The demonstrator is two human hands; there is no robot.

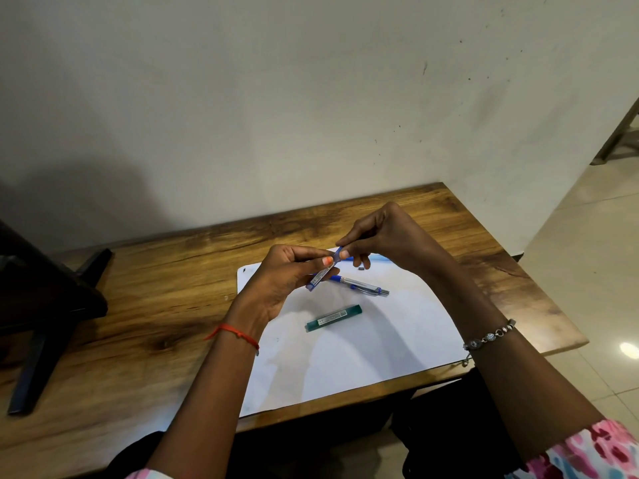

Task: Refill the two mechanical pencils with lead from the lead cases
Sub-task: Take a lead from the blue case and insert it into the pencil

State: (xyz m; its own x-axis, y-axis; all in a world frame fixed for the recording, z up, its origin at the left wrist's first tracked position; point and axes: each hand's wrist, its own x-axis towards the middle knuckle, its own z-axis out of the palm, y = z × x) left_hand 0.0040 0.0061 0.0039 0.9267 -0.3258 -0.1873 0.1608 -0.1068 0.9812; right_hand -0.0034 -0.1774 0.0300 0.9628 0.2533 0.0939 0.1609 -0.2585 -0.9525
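My left hand [280, 278] holds a blue lead case [321, 275] tilted above the white sheet [363, 344]. My right hand [383, 236] pinches the case's upper end with thumb and fingers. Below the hands a blue and clear mechanical pencil [361, 285] lies on the sheet, its tip pointing left. A green lead case [333, 318] lies flat nearer to me. A light blue object [378, 259], perhaps the second pencil, shows partly behind my right hand. A tiny dark piece [361, 268] rests on the sheet under my right fingers.
The wooden table [155, 305] ends at a wall behind and drops off on the right to a tiled floor [587, 254]. A dark stand [41, 305] sits on the table's left side.
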